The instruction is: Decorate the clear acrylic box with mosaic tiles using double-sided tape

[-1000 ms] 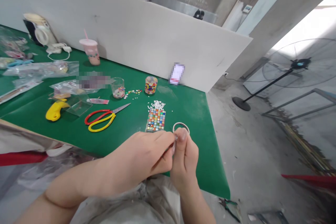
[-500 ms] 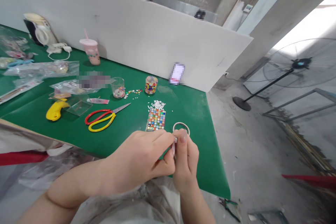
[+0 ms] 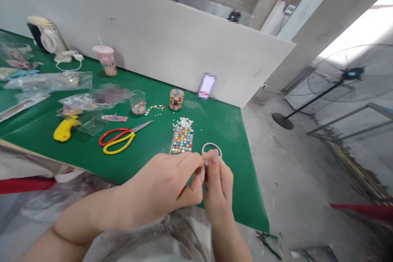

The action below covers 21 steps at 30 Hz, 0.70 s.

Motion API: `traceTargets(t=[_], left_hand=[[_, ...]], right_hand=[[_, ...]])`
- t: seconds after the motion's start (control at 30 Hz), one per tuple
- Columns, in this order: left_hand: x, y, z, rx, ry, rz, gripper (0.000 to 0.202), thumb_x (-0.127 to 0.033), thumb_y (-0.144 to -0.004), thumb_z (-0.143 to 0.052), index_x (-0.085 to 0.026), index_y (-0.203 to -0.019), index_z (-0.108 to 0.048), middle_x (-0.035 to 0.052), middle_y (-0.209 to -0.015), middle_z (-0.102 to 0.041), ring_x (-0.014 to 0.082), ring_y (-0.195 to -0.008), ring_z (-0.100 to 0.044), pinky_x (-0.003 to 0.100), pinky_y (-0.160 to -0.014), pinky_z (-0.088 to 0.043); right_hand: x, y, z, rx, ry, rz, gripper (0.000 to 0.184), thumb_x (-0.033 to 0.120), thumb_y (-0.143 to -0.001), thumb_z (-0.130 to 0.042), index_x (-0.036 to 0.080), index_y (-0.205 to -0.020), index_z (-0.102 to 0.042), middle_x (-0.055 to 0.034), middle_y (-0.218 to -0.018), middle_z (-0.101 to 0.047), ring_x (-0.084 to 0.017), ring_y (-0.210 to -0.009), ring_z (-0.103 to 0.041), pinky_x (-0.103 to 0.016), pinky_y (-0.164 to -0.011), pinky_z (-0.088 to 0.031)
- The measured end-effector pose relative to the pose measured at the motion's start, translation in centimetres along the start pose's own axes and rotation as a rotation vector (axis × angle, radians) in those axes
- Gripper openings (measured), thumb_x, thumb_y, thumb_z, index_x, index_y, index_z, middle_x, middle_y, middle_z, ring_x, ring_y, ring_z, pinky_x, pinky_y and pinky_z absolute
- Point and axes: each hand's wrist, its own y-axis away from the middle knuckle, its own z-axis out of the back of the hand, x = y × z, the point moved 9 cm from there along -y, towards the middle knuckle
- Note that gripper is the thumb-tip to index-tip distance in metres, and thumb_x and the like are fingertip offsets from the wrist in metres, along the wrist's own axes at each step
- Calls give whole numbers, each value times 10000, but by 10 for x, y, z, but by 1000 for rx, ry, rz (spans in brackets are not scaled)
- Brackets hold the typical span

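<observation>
My left hand [image 3: 172,180] and my right hand [image 3: 218,188] meet over the near part of the green table, fingertips pinched together. A tiny shiny piece [image 3: 206,163] shows between the fingertips; its kind is too small to make out. Just beyond the right fingers is a thin pale ring [image 3: 218,147], partly covered by them; whether they hold it, I cannot tell. Beyond my left knuckles lies a sheet of multicoloured square tiles [image 3: 183,139], its lower edge close to the hand. A pile of small white pieces [image 3: 185,123] sits at its far end.
Red-and-yellow-handled scissors [image 3: 125,137], a yellow tool [image 3: 65,129] and a clear cup of beads [image 3: 138,106] lie to the left. Farther back stand a tile-covered jar [image 3: 176,99], a phone [image 3: 207,86] and a pink cup [image 3: 106,61]. A white panel [image 3: 159,41] closes off the back.
My fingers have shifted very slightly around the shiny piece, which shows a little more brightly. Everything on the table stays where it was.
</observation>
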Motion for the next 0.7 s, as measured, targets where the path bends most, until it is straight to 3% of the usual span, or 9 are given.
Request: traceTargets(t=[0.27, 0.5, 0.7], left_hand=[[1, -2, -2, 59, -36, 40, 197, -106, -802, -383, -176, -697, -534, -57, -546, -515, 87, -433, -439, 198, -426, -330], [-8, -3, 4, -57, -146, -88, 241, -81, -802, -369, -180, -626, -502, -47, -512, -494, 91, -415, -405, 226, -411, -305], [-9, 0, 5, -99, -182, -131, 253, -70, -785, -373, -176, -608, -519, -42, -498, -494, 96, -416, -416, 238, -413, -316]], right_hand=[[1, -4, -2, 16, 42, 98, 357, 310, -1031, -340, 210, -691, -385, 60, -585, -373, -88, -514, -337, -234, -490, -260], [4, -4, -1, 27, 188, 114, 339, 309, -1033, -334, 219, -708, -365, 61, -609, -390, -91, -524, -353, -237, -504, -268], [1, -4, -3, 74, 142, 67, 344, 315, -1035, -335, 213, -710, -380, 62, -610, -379, -84, -530, -337, -226, -496, -265]])
